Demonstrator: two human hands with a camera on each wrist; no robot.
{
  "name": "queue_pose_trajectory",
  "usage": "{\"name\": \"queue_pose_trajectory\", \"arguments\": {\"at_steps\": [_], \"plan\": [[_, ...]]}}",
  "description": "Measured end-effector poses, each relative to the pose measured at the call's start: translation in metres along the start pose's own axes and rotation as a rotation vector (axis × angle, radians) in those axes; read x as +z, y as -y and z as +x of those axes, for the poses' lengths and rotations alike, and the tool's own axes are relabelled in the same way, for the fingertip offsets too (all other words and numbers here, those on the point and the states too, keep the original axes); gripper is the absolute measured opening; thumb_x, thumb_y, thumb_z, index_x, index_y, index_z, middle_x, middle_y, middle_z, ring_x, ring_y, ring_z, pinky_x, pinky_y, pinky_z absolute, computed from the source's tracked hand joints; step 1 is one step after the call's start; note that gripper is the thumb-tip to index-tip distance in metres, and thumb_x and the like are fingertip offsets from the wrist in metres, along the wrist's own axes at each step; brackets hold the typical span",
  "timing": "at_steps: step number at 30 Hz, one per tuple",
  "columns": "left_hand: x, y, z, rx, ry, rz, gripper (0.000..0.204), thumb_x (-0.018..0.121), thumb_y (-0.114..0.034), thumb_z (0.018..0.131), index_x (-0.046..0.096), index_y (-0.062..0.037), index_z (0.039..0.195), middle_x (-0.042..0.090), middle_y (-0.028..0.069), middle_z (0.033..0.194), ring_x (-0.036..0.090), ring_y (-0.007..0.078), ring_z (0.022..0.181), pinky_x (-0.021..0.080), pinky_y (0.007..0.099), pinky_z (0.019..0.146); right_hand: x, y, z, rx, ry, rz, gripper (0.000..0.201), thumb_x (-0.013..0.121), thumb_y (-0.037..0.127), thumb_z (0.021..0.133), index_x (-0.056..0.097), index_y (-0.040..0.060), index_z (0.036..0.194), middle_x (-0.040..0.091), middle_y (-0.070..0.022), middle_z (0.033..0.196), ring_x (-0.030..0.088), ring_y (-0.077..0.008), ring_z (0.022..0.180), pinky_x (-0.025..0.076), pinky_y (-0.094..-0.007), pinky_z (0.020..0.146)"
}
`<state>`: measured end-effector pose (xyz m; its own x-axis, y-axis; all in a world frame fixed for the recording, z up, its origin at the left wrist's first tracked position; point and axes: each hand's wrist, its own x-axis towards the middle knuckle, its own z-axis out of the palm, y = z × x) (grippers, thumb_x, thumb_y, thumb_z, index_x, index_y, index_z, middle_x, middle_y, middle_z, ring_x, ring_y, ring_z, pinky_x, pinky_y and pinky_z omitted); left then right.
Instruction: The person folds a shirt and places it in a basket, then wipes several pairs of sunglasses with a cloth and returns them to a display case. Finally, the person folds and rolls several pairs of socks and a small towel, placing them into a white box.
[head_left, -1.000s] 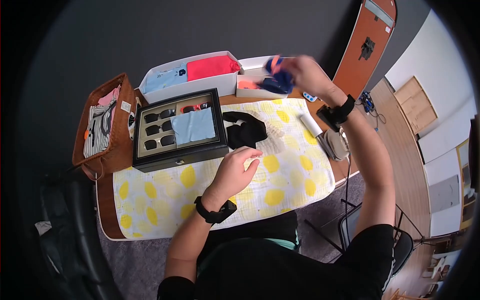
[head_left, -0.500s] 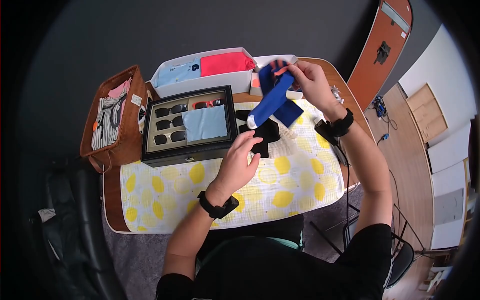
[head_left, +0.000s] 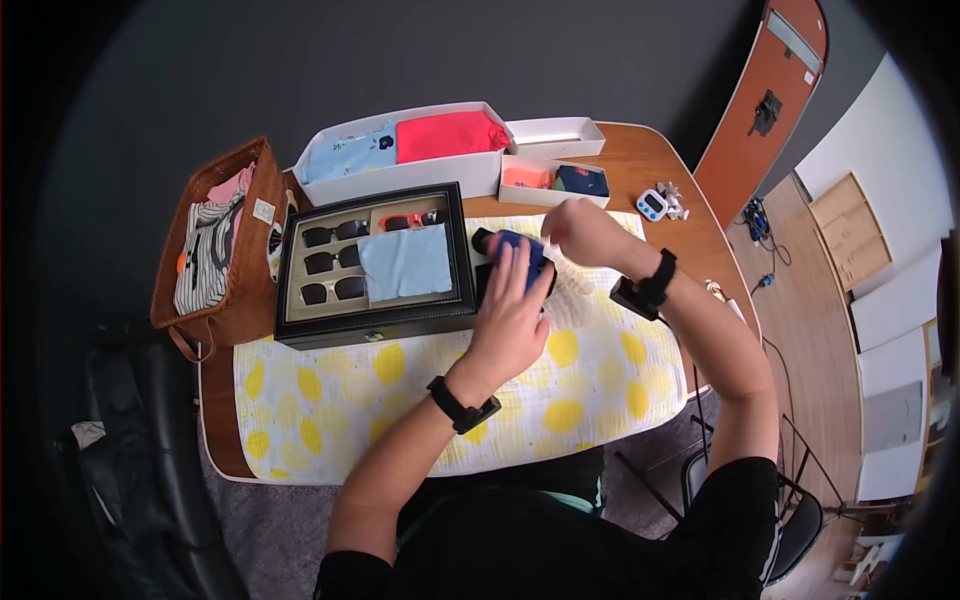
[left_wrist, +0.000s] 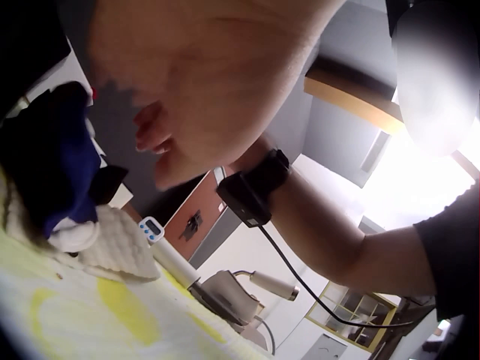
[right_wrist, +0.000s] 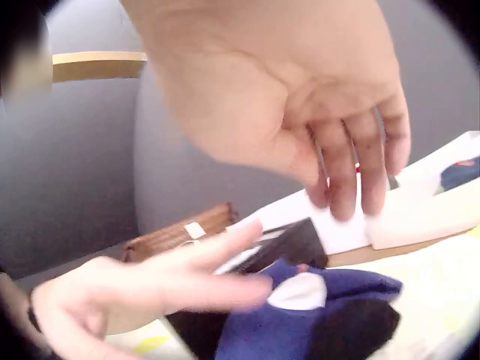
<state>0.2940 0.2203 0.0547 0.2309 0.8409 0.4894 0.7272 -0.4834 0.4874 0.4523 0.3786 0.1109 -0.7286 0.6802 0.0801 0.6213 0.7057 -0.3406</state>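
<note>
A pair of blue socks (right_wrist: 262,330) with a white patch lies bunched on black cloth (head_left: 483,276), beside the sunglasses case. My left hand (head_left: 508,330) reaches over the socks with its fingers straight, covering part of them in the head view. To the right, my right hand (head_left: 590,236) hovers above the cloth. In the right wrist view its fingers (right_wrist: 341,180) hang loosely downward and hold nothing. A cream knitted piece (head_left: 572,285) lies under and beside the black cloth, partly hidden by the right hand.
The sunglasses case (head_left: 372,326) carries a light blue cloth (head_left: 406,264). Behind stand a long white box (head_left: 400,178) of folded clothes and a smaller white box (head_left: 528,197) with folded items. A wicker basket (head_left: 238,270) is at left, a white timer (head_left: 652,205) at right.
The right hand brought the blue socks from near the back boxes down onto the black cloth and let go. The left hand moved forward and right, over them.
</note>
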Motion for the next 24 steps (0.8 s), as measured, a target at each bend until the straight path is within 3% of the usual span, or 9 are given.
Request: {"name": "queue_pose_trajectory", "arguments": {"at_steps": [2,3,6,8,11,12,19,21,24], "plan": [[0.037,0.021,-0.017,-0.081,0.225,0.01,0.063,0.077,-0.021,0.082,0.055,-0.0004,0.137,0.028,0.0319,0.157,0.025,0.0487,0.148,0.028,0.0548,0.119,0.016,-0.025,0.029,0.19,-0.256,-0.132,0.024,0.057,-0.003,0.081,0.074,-0.0001,0.098,0.072,-0.0233,0.09,0.071,-0.04,0.087,0.057,-0.0464,0.079],[0.049,0.026,-0.022,-0.129,0.312,0.033,0.068,0.079,-0.027,0.083,0.053,-0.0016,0.14,0.028,0.0315,0.158,0.025,0.0489,0.148,0.028,0.0557,0.119,0.026,-0.051,0.049,0.137,-0.354,-0.122,0.026,0.058,-0.001,0.081,0.074,-0.0009,0.102,0.072,-0.0234,0.091,0.072,-0.0392,0.087,0.057,-0.0453,0.08],[0.06,0.032,-0.028,-0.177,0.396,0.099,0.079,0.083,-0.034,0.078,0.049,-0.0039,0.143,0.03,0.0304,0.157,0.025,0.0469,0.149,0.029,0.0572,0.118,0.036,-0.077,0.103,0.217,-0.292,-0.046,0.025,0.06,0.005,0.085,0.073,0.0,0.105,0.073,-0.0236,0.098,0.072,-0.0384,0.094,0.057,-0.0445,0.085],[0.064,0.026,-0.025,-0.206,0.445,0.185,0.087,0.086,-0.037,0.074,0.047,-0.0055,0.145,0.032,0.0302,0.157,0.027,0.0456,0.149,0.03,0.0567,0.118,0.046,-0.086,0.132,0.378,-0.069,-0.133,0.025,0.063,0.012,0.087,0.074,0.0014,0.107,0.072,-0.0239,0.108,0.07,-0.0376,0.105,0.055,-0.0443,0.093],[0.066,0.026,-0.015,-0.262,0.57,0.215,0.088,0.086,-0.036,0.074,0.047,-0.0055,0.146,0.03,0.0313,0.158,0.024,0.0453,0.151,0.028,0.0578,0.119,0.061,-0.095,0.16,0.517,0.075,-0.178,0.029,0.059,0.016,0.093,0.071,0.0015,0.115,0.069,-0.0242,0.122,0.066,-0.0373,0.117,0.053,-0.0465,0.099],[0.066,0.025,-0.011,-0.276,0.601,0.231,0.087,0.085,-0.036,0.075,0.047,-0.0055,0.147,0.029,0.0315,0.159,0.024,0.0455,0.151,0.027,0.0581,0.119,0.073,-0.112,0.172,0.428,0.193,-0.265,0.031,0.058,0.015,0.093,0.069,0.0009,0.118,0.069,-0.0224,0.123,0.066,-0.0371,0.118,0.053,-0.0474,0.099],[0.059,0.018,-0.006,-0.289,0.654,0.261,0.086,0.084,-0.036,0.076,0.047,-0.0031,0.146,0.029,0.0327,0.159,0.024,0.0466,0.15,0.027,0.0587,0.119,0.066,-0.111,0.173,0.254,0.3,-0.389,0.029,0.062,0.011,0.088,0.07,0.0003,0.114,0.07,-0.0237,0.119,0.068,-0.0391,0.112,0.056,-0.047,0.093],[0.061,0.02,-0.008,-0.274,0.618,0.246,0.086,0.085,-0.036,0.075,0.048,-0.0023,0.145,0.03,0.0328,0.158,0.025,0.0467,0.15,0.027,0.0588,0.119,0.03,-0.076,0.153,0.292,0.127,-0.39,0.026,0.065,0.011,0.085,0.071,0.0021,0.11,0.071,-0.0236,0.114,0.069,-0.0397,0.108,0.056,-0.0467,0.091],[0.058,0.018,-0.009,-0.258,0.593,0.244,0.087,0.086,-0.036,0.075,0.048,-0.0011,0.144,0.033,0.0328,0.156,0.028,0.047,0.149,0.028,0.0591,0.118,-0.025,-0.052,0.132,0.29,0.039,-0.394,0.025,0.067,0.012,0.084,0.071,0.0007,0.105,0.071,-0.0246,0.107,0.069,-0.0405,0.104,0.056,-0.0477,0.089]]}}
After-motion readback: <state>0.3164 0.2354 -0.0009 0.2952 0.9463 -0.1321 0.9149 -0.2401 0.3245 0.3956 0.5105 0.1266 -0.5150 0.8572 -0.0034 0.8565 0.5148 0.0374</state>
